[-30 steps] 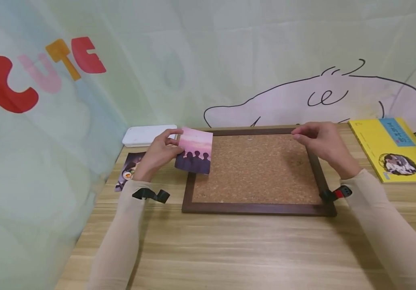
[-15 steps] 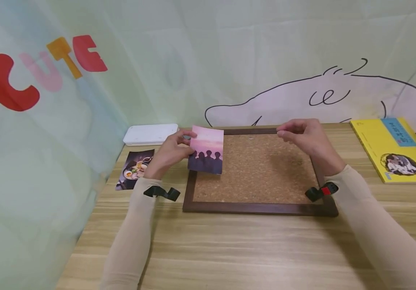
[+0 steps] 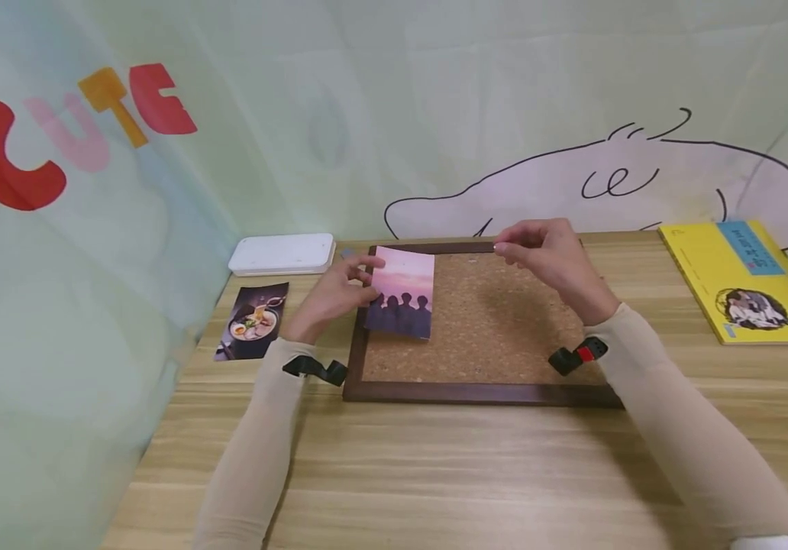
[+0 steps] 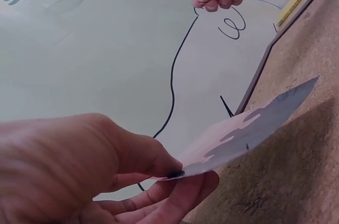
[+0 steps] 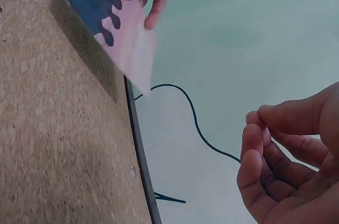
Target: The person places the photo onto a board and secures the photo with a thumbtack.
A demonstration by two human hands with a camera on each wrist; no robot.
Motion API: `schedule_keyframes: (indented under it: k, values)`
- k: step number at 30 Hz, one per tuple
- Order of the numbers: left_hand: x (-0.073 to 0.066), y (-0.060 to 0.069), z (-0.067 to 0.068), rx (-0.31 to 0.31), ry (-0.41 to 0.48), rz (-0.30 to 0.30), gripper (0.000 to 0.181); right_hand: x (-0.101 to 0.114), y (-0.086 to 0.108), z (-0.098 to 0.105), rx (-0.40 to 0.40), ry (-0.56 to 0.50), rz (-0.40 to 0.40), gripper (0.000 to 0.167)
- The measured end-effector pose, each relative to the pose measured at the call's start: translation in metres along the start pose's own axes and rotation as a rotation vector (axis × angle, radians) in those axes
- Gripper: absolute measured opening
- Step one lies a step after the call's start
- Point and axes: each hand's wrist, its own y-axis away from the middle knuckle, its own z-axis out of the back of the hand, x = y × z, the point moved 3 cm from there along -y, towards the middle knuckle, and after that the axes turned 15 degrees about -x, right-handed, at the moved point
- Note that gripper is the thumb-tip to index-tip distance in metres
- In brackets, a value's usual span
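My left hand (image 3: 339,296) pinches the left edge of a photo (image 3: 404,286) between thumb and fingers. It shows a pink sky above dark silhouettes. In the head view the photo overlaps the left part of a brown-framed corkboard (image 3: 490,344); the left wrist view shows it tilted and raised off the cork. My right hand (image 3: 550,256) is above the board's far edge, to the right of the photo. Its thumb and index fingertips pinch a tiny pin (image 3: 497,247), mostly hidden by them.
A photo of a noodle bowl (image 3: 253,321) lies on the wooden table (image 3: 449,473), left of the board. Behind it is a white case (image 3: 282,253). A yellow book (image 3: 744,286) lies at the right. A printed curtain (image 3: 339,114) hangs behind.
My left hand has carried the pink photo rightward over the board's left part. My right hand has moved left towards the photo, its fingertips still pinched.
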Motion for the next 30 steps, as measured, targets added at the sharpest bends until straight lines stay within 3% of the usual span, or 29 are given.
schedule_keyframes:
  k: [7,17,22,28,30]
  values:
    - [0.003,0.000,-0.010,-0.001,-0.020,-0.032,0.049,0.000,-0.004,-0.013,0.001,-0.007,0.003,0.023]
    - [0.005,-0.001,-0.017,-0.024,-0.119,-0.142,0.048,0.002,-0.007,-0.030,0.038,-0.023,-0.033,0.020]
    - [0.007,-0.001,-0.021,-0.011,-0.192,-0.136,0.047,0.004,-0.010,-0.043,0.075,0.001,-0.044,0.022]
    - [0.010,-0.001,-0.025,0.026,-0.216,-0.099,0.046,0.003,-0.013,-0.056,0.102,0.008,-0.050,0.023]
    - [0.011,-0.001,-0.026,0.029,-0.243,-0.115,0.046,0.002,-0.013,-0.059,0.107,0.005,-0.057,0.023]
